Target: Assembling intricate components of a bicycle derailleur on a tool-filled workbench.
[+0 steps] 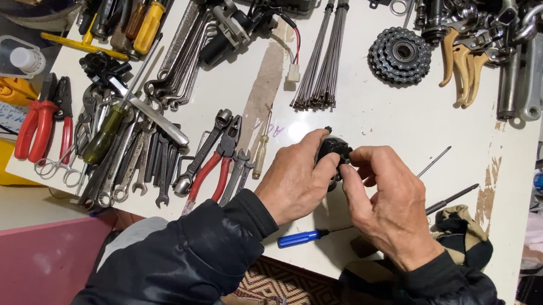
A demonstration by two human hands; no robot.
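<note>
Both hands [345,186] hold a small black part [334,148].

White worktop [414,118], its surface worn to bare brown patches at the right edge and centre, under even light. Pink panel [28,263] near left; patterned woven mat [300,294] on the floor below the near edge.

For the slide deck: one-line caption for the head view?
Left hand and right hand grip a small black part over a tool-strewn white table.
</note>
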